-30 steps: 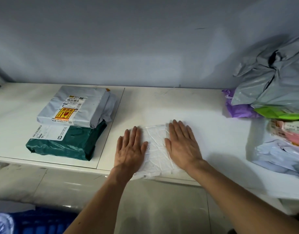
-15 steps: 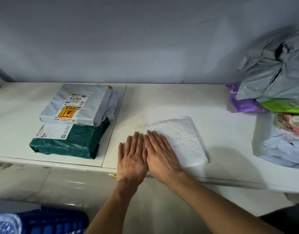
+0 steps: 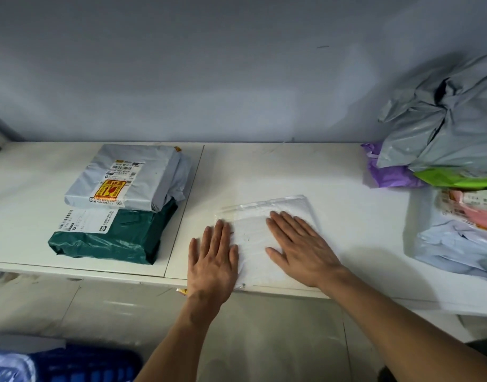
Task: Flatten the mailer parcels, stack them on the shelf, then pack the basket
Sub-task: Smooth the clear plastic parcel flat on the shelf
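1. The white mailer [image 3: 267,244] was laid flat at the near edge of the shelf [image 3: 305,172], pressed under the left hand [image 3: 213,260] and right hand [image 3: 300,249]. Each grip was spread wide, nothing clasped.
2. Risk, probably: slick plastic could be slid off that near edge if smoothed too hard.
3. Counted: two hands, one white mailer, two stacked at left (grey parcel [image 3: 132,177] on green parcel [image 3: 112,241]), and at least five in the right pile [image 3: 446,128].

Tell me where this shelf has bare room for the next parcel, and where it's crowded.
Bare shelf lies between the white mailer and the wall, between that mailer and the right-hand pile, and left of the grey-on-green stack. The right end is crowded with heaped mailers; the left hand and right hand press the white mailer at the front edge.
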